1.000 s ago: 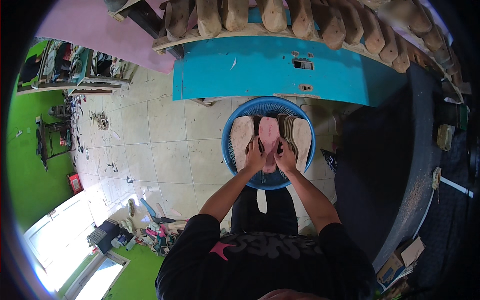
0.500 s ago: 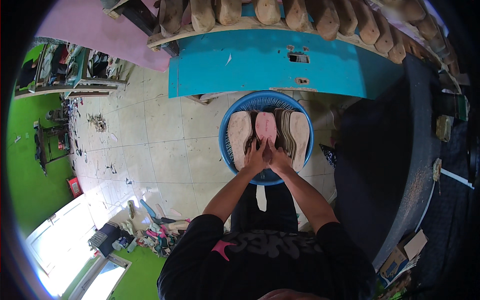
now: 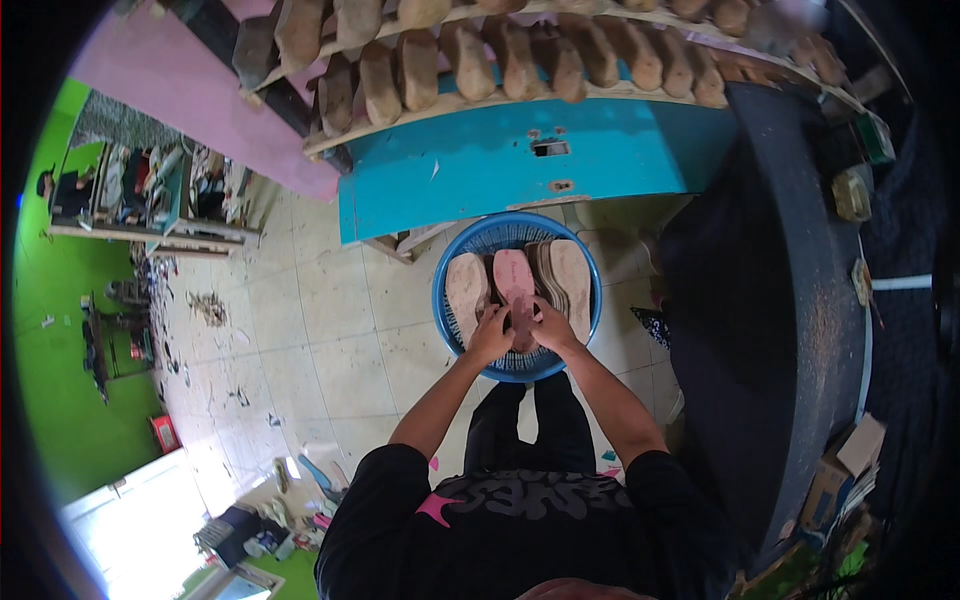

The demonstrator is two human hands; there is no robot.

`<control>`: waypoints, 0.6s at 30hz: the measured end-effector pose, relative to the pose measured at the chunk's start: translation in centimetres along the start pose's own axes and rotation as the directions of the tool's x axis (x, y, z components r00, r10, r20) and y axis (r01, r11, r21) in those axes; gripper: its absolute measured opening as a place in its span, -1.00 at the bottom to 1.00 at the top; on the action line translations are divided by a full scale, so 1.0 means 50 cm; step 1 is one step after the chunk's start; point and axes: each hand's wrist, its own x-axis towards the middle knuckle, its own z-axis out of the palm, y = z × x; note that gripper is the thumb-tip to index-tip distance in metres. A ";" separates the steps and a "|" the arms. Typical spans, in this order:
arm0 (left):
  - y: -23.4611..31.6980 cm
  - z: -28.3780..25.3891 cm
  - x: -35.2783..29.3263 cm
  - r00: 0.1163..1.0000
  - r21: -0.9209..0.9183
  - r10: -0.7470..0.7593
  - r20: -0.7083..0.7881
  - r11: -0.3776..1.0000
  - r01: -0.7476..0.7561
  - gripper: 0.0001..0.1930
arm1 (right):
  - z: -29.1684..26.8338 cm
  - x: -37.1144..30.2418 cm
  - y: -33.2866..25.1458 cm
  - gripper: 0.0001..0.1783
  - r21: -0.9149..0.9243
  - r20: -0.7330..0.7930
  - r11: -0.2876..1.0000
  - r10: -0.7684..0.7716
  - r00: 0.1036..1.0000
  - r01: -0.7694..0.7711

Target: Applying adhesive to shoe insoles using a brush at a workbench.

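A round blue plastic basket (image 3: 440, 275) stands in front of my legs, filled with upright stacks of shoe soles. A beige sole stack (image 3: 466, 285) fills its left side and a thicker beige sole stack (image 3: 571, 275) its right. Between them lies a pink sole (image 3: 514, 272), its lower end brownish. My left hand (image 3: 490, 336) is closed at the left edge of that lower end. Along the opposite edge my right hand (image 3: 552, 326) closes, thumb toward the middle. Some fingertips are hidden between the stacks.
Wooden shoe lasts (image 3: 468, 62) line shelves above a turquoise panel (image 3: 470, 165) beyond the basket. A black-covered surface (image 3: 740, 330) rises at right. Scraps (image 3: 208, 308) litter the tiled floor (image 3: 340, 310). A person (image 3: 70, 190) is by a cluttered bench (image 3: 160, 235) at far left.
My hands have moved apart, from close together on the pink sole to its two side edges. The view has shifted, showing more of the last shelves; the basket appears lower and slightly left.
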 end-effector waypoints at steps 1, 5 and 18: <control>0.001 -0.009 -0.001 1.000 -0.038 0.001 -0.008 0.999 -0.002 -0.42 | -0.012 -0.015 -0.004 -0.43 0.093 0.020 0.995 0.042 0.999 -0.044; 0.080 -0.041 0.006 0.998 -0.171 0.060 0.032 0.984 -0.054 -0.56 | -0.056 -0.097 0.057 -0.54 0.248 -0.072 0.967 -0.044 0.996 0.060; 0.507 -0.044 -0.035 0.905 -0.328 0.425 -0.021 0.852 -0.408 -0.70 | -0.445 -0.603 0.159 -0.68 0.429 -0.706 0.804 0.015 0.708 0.411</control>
